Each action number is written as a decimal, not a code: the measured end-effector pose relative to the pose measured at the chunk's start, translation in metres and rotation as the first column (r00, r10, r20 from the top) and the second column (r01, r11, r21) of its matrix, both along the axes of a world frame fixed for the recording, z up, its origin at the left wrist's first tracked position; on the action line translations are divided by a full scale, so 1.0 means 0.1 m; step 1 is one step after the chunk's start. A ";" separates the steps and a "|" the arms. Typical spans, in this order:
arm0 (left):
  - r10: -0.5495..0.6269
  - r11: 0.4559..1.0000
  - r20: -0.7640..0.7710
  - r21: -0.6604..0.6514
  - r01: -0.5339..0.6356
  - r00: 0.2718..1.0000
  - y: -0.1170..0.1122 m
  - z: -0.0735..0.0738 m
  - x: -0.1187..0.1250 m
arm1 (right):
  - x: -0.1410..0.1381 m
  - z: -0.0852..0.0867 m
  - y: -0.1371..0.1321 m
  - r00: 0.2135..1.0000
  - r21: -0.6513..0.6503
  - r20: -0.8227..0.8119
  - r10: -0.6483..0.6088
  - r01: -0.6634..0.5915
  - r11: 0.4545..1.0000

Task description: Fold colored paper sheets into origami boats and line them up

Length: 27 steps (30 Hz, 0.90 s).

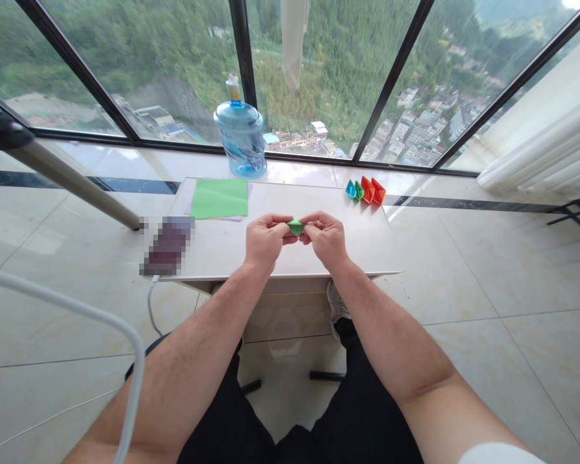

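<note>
Between my two hands, just above the white table (217,254), is a small folded piece of green paper (296,227). My left hand (267,240) pinches its left end, and my right hand (325,237) pinches its right end. The fingers cover both ends, so only the pointed middle of the fold shows. Beyond my right hand, at the far right of the tabletop, folded paper boats (367,191) stand in a row, blue, green and red. A stack of square paper (219,197) lies at the far left, with a green sheet on top.
A blurred phone-like object (168,247) lies at the table's left edge, with a cable (151,309) running down from it. Behind the table stands a large blue water bottle (241,142) by the window. A pale curved tube (77,303) crosses the left foreground.
</note>
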State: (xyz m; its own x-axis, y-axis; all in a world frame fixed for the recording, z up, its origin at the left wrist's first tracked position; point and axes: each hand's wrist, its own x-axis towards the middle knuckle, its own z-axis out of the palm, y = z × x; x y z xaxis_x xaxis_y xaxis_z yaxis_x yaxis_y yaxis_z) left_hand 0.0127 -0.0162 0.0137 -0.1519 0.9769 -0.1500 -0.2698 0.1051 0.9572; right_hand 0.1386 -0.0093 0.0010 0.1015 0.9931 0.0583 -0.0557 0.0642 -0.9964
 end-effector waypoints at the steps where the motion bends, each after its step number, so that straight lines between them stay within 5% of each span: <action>1: -0.001 1.000 0.004 -0.001 0.001 1.000 0.00 0.01 0.00 | 0.00 0.01 0.00 1.000 -0.002 -0.001 0.002 -0.002 1.000; 12: -0.055 0.990 -0.077 0.127 0.065 0.995 0.01 -0.02 -0.05 | 0.08 0.04 -0.02 0.999 0.072 0.025 0.026 -0.028 0.997; 18: -0.072 0.972 -0.275 0.196 0.129 0.959 0.02 -0.05 -0.10 | 0.13 0.00 0.01 0.984 0.097 0.157 0.082 -0.098 0.990; 27: -0.154 0.961 -0.315 0.173 0.217 0.936 0.02 -0.07 -0.11 | 0.12 0.04 -0.02 0.985 0.086 0.174 0.020 -0.036 0.996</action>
State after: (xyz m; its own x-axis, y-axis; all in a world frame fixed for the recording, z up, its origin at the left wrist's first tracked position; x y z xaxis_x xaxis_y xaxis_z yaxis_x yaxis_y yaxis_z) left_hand 0.0016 -0.0144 0.0069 0.0281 0.9966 0.0769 0.0344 -0.0778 0.9964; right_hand 0.1504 -0.0111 0.0049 0.0543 0.9856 0.1603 0.1136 0.1534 -0.9816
